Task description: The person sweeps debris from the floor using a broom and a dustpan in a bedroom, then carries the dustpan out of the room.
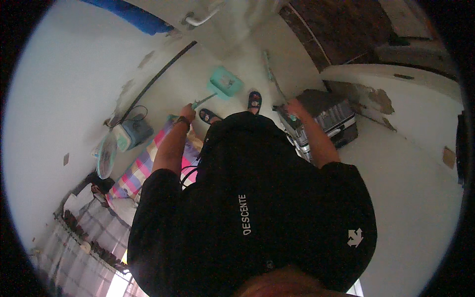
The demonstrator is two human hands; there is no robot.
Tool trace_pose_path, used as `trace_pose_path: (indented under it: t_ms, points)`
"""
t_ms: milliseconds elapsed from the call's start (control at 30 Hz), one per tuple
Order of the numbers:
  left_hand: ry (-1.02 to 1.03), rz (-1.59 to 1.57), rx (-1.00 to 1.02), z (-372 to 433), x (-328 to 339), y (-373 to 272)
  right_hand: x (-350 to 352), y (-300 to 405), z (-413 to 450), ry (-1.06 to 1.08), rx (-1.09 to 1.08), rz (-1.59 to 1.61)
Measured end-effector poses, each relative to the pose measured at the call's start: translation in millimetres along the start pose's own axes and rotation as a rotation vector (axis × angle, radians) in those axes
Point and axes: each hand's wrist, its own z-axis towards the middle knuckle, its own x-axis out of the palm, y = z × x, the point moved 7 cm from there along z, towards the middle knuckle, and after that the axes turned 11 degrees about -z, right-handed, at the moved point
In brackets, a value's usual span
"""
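Note:
My left hand (188, 112) grips the handle of a turquoise long-handled dustpan (233, 87), whose pan rests on the pale floor ahead of my feet. Some grey debris (226, 81) shows inside the pan. In my right hand (295, 108) is the handle of a broom (275, 82), slanting away to the floor ahead. Its turquoise head (266, 55) is blurred and stands to the right of the dustpan, apart from it. My dark patterned slippers (255, 99) are planted between the two tools.
A dark suitcase (336, 117) stands close by my right arm. On the left are a bed with a checked cover (137, 170), a fan (107, 156) and a blue-grey box-like object (138, 130) with a cable. A door with a metal handle (200, 19) is ahead.

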Motion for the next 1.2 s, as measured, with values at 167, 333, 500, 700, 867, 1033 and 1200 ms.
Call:
trace_pose_path:
  t_ms: [167,333,500,700,867,1033,1200]
  points:
    - [-0.052,0.165,0.129,9,29,88,50,112,25,-0.119,0.032,-0.637]
    - [-0.087,-0.086,0.026,15,0,-7,53,29,22,0.074,0.118,-0.312]
    - [-0.133,-0.053,0.015,1,-16,-3,13,27,-27,0.047,0.196,0.346]
    - [-0.117,-0.014,0.085,-2,-9,-20,35,61,25,-0.210,0.101,-0.538]
    - [-0.086,-0.040,-0.018,-7,2,-21,74,118,2,0.070,0.085,-0.750]
    - [-0.006,0.087,-0.027,10,-12,-29,11,49,-30,-0.067,0.046,-0.721]
    - [-0.002,0.050,0.093,19,0,-47,-7,8,-45,-0.045,0.100,-0.438]
